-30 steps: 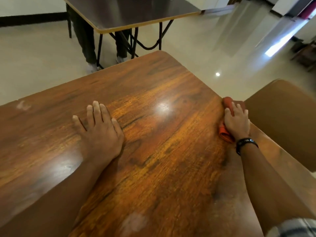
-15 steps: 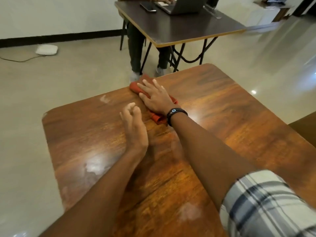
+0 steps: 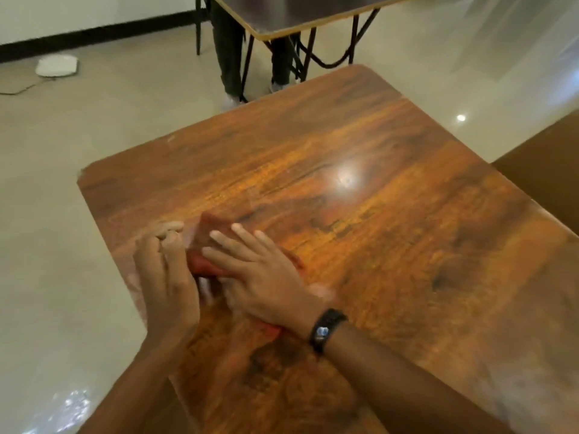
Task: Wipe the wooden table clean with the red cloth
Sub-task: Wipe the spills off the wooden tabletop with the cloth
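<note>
1. A pale tiled floor surrounds the wooden table. A darker table stands at the top of the frame and a white device lies at upper left.
2. The wiping is mid-stroke, by my reckoning. The red cloth lies left of centre, near the table's left edge.
3. The right hand, which wears a black wristband, lies flat on the cloth, fingers spread and straight, pressing rather than clutching.
4. The left hand stands on its edge just beside the cloth, fingers loosely bent and gripping nothing I can see. Blur hides whether it touches the cloth.
5. A pale smear shows by the right wrist, so the next pass should sweep there under steady pressure.
</note>
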Available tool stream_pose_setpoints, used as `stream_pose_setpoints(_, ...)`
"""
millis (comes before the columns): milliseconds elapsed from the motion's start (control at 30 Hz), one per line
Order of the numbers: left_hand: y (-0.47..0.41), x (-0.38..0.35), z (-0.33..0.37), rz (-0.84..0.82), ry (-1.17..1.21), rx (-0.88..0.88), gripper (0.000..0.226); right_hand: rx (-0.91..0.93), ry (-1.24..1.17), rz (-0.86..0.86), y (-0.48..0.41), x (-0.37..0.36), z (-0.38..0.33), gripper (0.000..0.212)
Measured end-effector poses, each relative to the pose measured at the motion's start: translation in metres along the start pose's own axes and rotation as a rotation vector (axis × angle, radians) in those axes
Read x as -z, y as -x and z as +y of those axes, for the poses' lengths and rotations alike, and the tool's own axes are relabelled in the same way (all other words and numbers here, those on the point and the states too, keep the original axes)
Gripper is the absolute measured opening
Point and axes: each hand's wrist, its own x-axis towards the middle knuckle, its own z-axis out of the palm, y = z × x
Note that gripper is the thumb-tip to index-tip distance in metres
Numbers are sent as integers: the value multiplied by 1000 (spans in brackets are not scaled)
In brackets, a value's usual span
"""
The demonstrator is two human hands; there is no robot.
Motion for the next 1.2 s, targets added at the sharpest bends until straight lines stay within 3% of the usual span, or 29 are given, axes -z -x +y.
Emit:
stream_pose_setpoints(100,43,8,-3,-157,-77,-107,33,-176,-4,94,49,38,61,50)
stream_pose_setpoints(200,74,18,-10,-254,-78,-150,35,-526,36,149,71,78,124,49)
stream_pose_setpoints(300,99,32,-18,-284,-112,-153,35,-688,54,171,73,78,118,50)
stream_pose_setpoints(400,122,47,-23,-257,-135,-124,34,-565,38,160,78,43,43,51)
stream_pose_setpoints(567,160,72,-21,-297,-88,-5,55,-218,5,64,137,-31,-100,52)
stream_pose_setpoints(667,185,87,-15,-400,-66,134,63,-125,24,-6,174,-27,-104,55)
stream_pose_setpoints(733,202,97,-11,-485,-60,185,67,-218,17,28,196,-6,-72,56)
stream_pose_setpoints(867,236,120,-11,-649,-71,219,77,-720,21,168,245,51,14,50)
stream_pose_setpoints(967,261,132,-11,-714,-123,222,73,-939,26,204,258,59,12,51)
stream_pose_setpoints(1200,324,135,10,-647,-196,252,78,-546,-16,40,310,-26,-173,54)
